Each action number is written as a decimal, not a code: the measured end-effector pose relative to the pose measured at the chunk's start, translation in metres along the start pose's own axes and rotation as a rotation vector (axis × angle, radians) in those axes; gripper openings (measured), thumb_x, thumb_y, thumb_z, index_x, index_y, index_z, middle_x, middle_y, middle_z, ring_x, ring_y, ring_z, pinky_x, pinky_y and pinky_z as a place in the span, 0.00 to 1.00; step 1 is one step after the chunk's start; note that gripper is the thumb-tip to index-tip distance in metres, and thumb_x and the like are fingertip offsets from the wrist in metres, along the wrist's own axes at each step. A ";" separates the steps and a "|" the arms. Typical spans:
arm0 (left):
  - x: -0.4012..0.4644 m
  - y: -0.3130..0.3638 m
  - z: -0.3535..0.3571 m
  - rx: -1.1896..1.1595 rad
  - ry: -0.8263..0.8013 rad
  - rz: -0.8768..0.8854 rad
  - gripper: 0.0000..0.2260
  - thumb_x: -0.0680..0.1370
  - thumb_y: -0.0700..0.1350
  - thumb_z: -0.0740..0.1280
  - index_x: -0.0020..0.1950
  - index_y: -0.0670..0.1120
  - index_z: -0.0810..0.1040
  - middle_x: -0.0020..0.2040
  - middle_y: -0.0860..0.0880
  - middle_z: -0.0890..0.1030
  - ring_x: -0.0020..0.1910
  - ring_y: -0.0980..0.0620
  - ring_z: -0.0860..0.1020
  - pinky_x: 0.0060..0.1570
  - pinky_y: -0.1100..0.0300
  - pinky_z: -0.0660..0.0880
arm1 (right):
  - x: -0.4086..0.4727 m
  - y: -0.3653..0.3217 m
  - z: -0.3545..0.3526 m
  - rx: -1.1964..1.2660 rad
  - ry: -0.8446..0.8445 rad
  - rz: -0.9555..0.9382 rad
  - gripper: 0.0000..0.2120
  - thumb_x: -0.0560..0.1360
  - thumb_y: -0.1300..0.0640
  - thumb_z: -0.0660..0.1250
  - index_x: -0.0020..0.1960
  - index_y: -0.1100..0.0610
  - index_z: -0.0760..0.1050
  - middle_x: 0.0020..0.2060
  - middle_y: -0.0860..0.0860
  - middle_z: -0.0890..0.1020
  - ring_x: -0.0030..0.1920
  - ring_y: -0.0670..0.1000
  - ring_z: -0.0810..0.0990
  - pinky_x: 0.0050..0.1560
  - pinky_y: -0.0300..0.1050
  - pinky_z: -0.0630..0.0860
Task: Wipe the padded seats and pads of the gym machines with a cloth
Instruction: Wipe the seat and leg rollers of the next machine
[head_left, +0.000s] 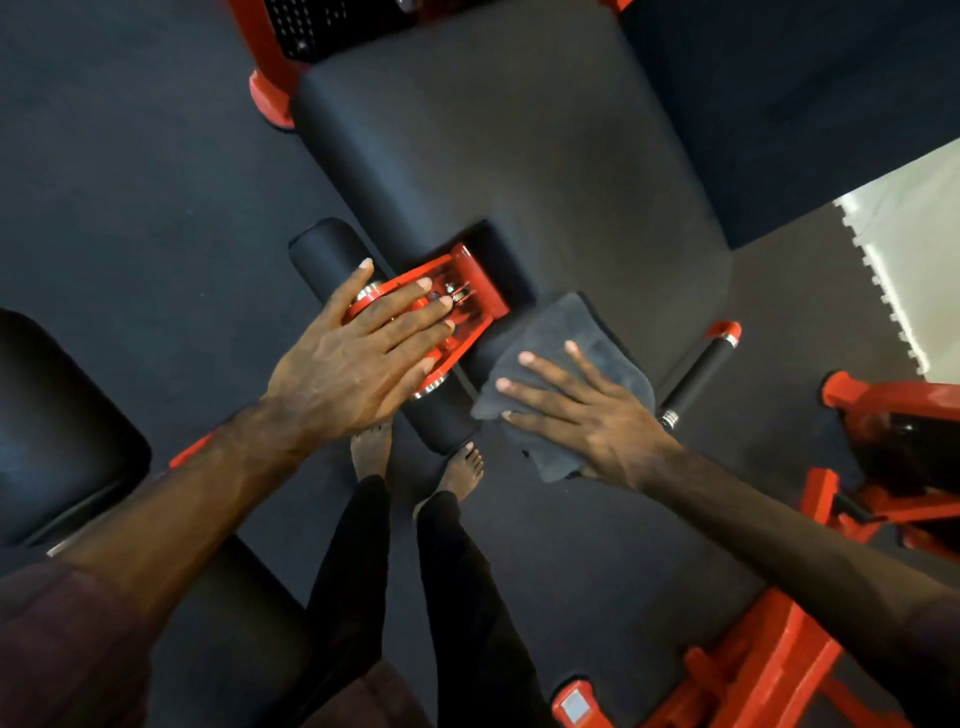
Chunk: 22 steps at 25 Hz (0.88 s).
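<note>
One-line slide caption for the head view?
Right hand presses a grey cloth flat on the black seat pad; left hand rests on the red bracket.

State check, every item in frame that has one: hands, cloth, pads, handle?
left hand: open, fingers flat on the red bracket
right hand: open, fingers spread, pressing the cloth
cloth: folded, flat on the seat pad
roller pad: uncovered, left fingertip touching it
side handle: untouched

No text, label, brand or number can be read anywhere here.
</note>
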<state>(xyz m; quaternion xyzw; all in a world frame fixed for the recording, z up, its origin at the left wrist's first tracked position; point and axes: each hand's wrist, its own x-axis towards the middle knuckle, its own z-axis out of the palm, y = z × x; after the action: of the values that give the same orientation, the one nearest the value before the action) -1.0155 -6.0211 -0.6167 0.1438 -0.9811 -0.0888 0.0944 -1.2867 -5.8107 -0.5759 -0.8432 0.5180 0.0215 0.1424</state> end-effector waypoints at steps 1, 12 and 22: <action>0.000 0.000 0.001 0.000 -0.004 -0.011 0.22 0.89 0.53 0.54 0.79 0.46 0.73 0.80 0.47 0.71 0.82 0.45 0.64 0.79 0.32 0.57 | -0.015 0.010 0.004 0.092 0.046 0.133 0.28 0.80 0.54 0.69 0.79 0.55 0.70 0.82 0.55 0.64 0.83 0.62 0.56 0.77 0.75 0.57; 0.004 0.002 -0.003 -0.009 0.046 -0.010 0.19 0.86 0.52 0.62 0.75 0.47 0.79 0.74 0.48 0.78 0.79 0.46 0.70 0.77 0.33 0.62 | 0.019 -0.049 0.006 0.475 0.373 0.772 0.27 0.76 0.59 0.68 0.75 0.57 0.74 0.79 0.55 0.69 0.82 0.58 0.63 0.79 0.71 0.57; 0.008 0.007 -0.015 -0.004 -0.040 -0.031 0.20 0.88 0.53 0.58 0.77 0.48 0.76 0.76 0.49 0.77 0.81 0.47 0.67 0.79 0.32 0.57 | 0.076 0.009 -0.035 0.587 0.159 0.863 0.39 0.68 0.65 0.64 0.80 0.53 0.68 0.83 0.53 0.62 0.84 0.56 0.53 0.83 0.64 0.49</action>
<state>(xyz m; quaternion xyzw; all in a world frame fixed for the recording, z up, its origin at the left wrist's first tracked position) -1.0219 -6.0195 -0.5991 0.1572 -0.9802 -0.0951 0.0735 -1.2631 -5.8899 -0.5584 -0.4771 0.8114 -0.1317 0.3109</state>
